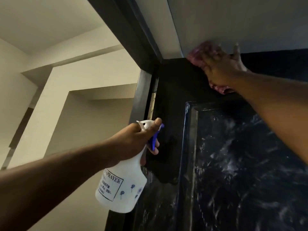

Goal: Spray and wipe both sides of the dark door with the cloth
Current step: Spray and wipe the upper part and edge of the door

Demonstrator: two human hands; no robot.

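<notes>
Hands: left hand grips spray bottle; right hand flat, pressing cloth on dark door, top edge | Step: wiping this face | Next: probably downward strokes over the streaked panel.

grey surface tight above door top, frame left, open space beyond

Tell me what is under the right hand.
A pinkish cloth, pressed against the dark door by the right hand; its ends show above and below. The cloth's middle and the door beneath are covered.
</notes>
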